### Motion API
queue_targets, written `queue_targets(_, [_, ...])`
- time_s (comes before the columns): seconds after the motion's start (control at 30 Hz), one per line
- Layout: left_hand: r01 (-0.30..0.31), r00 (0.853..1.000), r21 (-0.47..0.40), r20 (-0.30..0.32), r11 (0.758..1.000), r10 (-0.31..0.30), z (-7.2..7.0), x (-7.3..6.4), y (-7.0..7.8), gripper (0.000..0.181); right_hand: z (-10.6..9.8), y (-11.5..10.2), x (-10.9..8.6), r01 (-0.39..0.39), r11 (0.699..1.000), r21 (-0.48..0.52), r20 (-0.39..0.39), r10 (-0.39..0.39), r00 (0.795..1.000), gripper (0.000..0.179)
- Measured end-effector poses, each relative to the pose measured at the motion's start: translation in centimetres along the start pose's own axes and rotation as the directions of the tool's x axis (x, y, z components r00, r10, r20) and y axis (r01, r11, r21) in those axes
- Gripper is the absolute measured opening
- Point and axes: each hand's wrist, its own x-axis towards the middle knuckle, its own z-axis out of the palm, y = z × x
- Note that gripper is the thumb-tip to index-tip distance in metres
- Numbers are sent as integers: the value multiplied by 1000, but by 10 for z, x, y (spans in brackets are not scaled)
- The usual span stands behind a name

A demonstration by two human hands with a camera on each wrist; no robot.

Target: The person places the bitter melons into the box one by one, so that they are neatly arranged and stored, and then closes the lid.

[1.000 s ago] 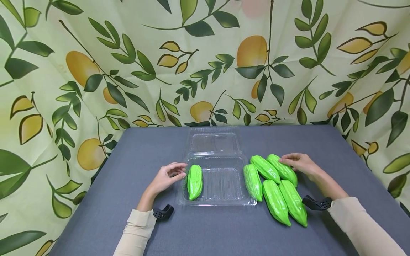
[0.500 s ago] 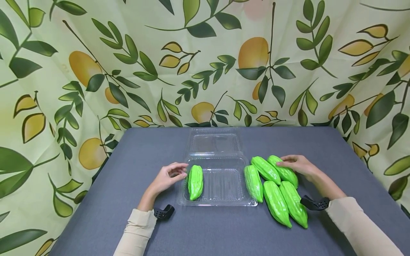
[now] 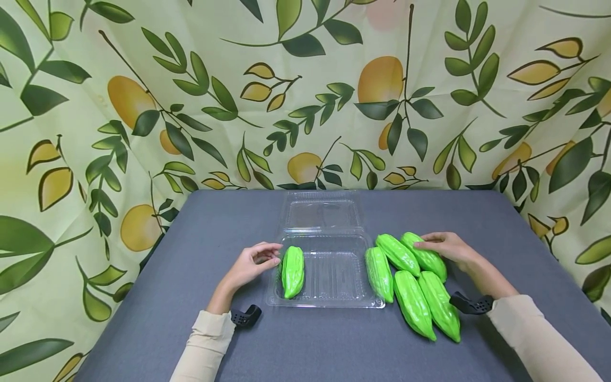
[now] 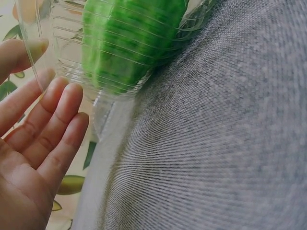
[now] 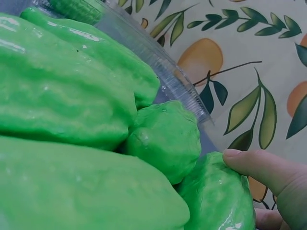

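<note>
My left hand (image 3: 253, 263) is at the left edge of a clear plastic clamshell box (image 3: 334, 302), its fingers loosely bent. In the left wrist view, the thumb and fingertips (image 4: 71, 93) meet the box's rim, and the hold looks light. One ridged green bitter melon (image 3: 293, 271) lies inside, along the box's left wall. My right hand (image 3: 448, 249) holds the rearmost bitter melon (image 3: 422, 248) of a group to the right of the box. Its thumb (image 5: 240, 160) presses on that melon's end in the right wrist view; the other fingers are mostly hidden behind it.
Several more bitter melons (image 3: 414, 305) lie close together right of the box. One bitter melon (image 3: 378, 273) overlaps the box's right edge; inside or outside, I cannot tell. The box's lid (image 3: 322, 212) lies open towards the back. Behind the grey table (image 3: 229, 212) hangs a leaf-patterned cloth (image 3: 324, 127).
The head view has shifted slightly. My right thumb sits a little lower on the rear melon than a second ago. The left hand, the box and the other melons stay in place.
</note>
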Motion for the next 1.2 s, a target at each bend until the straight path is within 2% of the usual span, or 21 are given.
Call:
queue_targets(0.5, [-4, 1000, -11, -2, 1000, 4, 1, 0, 1, 36, -12, -3, -4, 13, 1000, 11, -33, -12, 999, 73])
queue_targets(0.9, [-6, 1000, -13, 1, 1000, 6, 2, 0, 2, 36, -18, -12, -10, -22, 999, 50, -23, 23, 999, 80])
queue_targets(1.2, [-13, 1000, -16, 3, 1000, 13, 1, 0, 2, 36, -18, -17, -14, 12, 996, 86, -53, -7, 999, 76])
